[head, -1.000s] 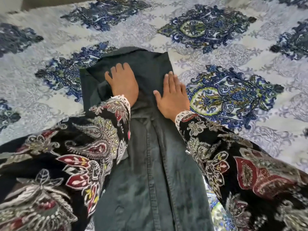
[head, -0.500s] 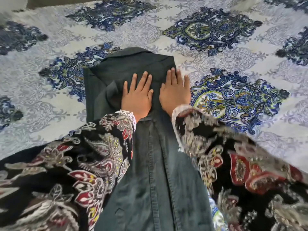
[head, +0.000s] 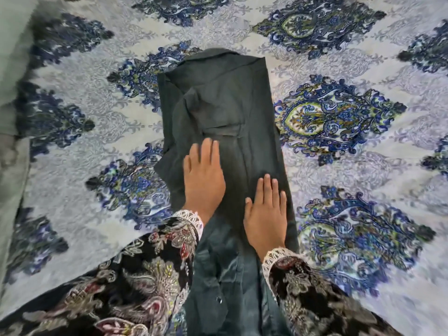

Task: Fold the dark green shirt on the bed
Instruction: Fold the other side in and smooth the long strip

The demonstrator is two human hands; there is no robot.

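The dark green shirt (head: 225, 100) lies as a long narrow strip down the middle of the bed, its sides folded in, collar end at the far end and a cuff crossing its middle. My left hand (head: 203, 180) rests flat on the strip's left half, fingers together and pointing away from me. My right hand (head: 265, 217) lies flat on the right half, a little nearer to me. Neither hand grips the cloth. The shirt's near end runs out of view between my patterned sleeves.
The bedspread (head: 339, 122) is pale grey with large blue and green medallions and stretches wide on both sides of the shirt. A plain grey-green surface (head: 12, 93) borders the bed along the left edge.
Both hands have slid down the shirt toward me, from near the collar end to the middle. The cuff and upper part of the shirt are now uncovered.
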